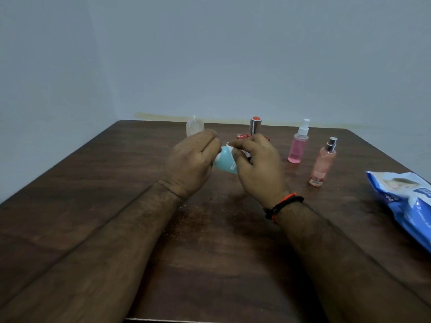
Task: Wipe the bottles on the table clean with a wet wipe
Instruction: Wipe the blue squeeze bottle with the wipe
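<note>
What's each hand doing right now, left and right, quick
Left hand: fingers curled round the light blue bottle, holding it.
Right hand: fingers curled against the same bottle, holding it; no wipe can be made out.

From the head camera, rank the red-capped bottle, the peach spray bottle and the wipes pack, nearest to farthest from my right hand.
From the right hand:
1. Red-capped bottle, just behind its fingers.
2. Peach spray bottle, standing to its right.
3. Wipes pack, at the table's right edge.
</note>
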`<state>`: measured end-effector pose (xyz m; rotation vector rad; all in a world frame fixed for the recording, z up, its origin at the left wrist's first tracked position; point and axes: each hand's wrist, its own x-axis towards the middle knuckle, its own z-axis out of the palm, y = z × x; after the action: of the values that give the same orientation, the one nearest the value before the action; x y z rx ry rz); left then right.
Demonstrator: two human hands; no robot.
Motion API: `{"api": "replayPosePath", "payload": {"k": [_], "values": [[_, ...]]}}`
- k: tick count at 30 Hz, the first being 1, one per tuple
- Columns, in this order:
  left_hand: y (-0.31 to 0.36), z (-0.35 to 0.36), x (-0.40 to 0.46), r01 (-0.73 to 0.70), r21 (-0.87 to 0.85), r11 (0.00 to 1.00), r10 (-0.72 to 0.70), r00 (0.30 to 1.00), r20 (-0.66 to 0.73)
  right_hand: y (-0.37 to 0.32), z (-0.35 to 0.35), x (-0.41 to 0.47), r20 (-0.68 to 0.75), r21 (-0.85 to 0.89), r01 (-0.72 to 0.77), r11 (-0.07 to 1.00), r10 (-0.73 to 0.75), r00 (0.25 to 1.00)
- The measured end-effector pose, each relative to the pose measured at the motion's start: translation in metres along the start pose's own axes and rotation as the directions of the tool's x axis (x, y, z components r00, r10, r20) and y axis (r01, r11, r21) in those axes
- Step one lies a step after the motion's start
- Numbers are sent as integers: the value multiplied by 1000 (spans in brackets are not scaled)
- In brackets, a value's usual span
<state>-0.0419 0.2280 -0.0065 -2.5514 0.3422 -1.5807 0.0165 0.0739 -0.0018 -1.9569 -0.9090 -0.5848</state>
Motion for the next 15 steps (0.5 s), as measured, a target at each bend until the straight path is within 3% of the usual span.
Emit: {"api": "replayPosePath", "payload": {"k": [4,7,11,15], "values": [[2,-1,1,-12,-4,1000,12,1000,-10,-1,0,0,20,1,125,992,-125,992],[-4,-3,-1,192,-137,972,-186,981,54,3,2,-1,-52,-20,160,987,-161,986],[-15,-3,-5,564,-353,747,-524,826,209,10,-1,4,-162,-15,66,998,-68,984],[-15,-3,-5,743,-441,503,-643,663,384,11,-4,6,-245,12,51,999,-47,969]]}}
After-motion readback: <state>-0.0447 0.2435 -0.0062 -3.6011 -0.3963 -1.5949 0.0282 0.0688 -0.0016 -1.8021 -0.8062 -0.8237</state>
